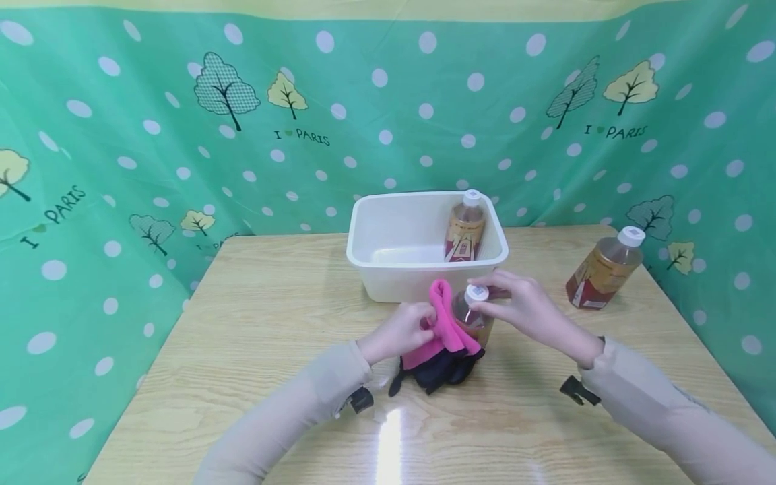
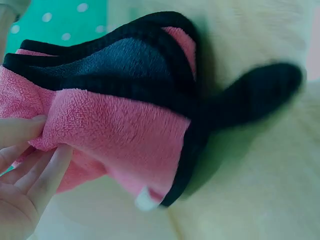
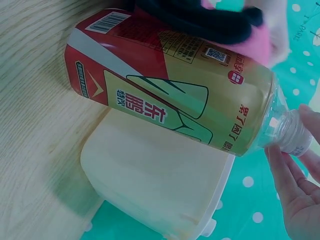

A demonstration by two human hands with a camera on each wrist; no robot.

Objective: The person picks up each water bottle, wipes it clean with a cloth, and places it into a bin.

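Observation:
My left hand (image 1: 403,330) pinches a pink cloth with black edging (image 2: 120,130), bunched up so its dark lower part hangs by the table. A black loop (image 2: 255,95) sticks out from the cloth's edge in the left wrist view. Beside the cloth, my right hand (image 1: 521,303) grips a drink bottle (image 3: 165,85) round its white cap and neck, thumb on one side and fingers on the other. The bottle carries a red and yellow label and stands close in front of the white bin (image 1: 424,273). Part of the cloth overlaps the bottle in the head view.
Inside the white bin, a second bottle (image 1: 465,229) leans in the right corner. A third bottle (image 1: 606,269) stands at the table's right side. The wooden table (image 1: 273,303) ends at a green dotted curtain (image 1: 339,162) behind and at both sides.

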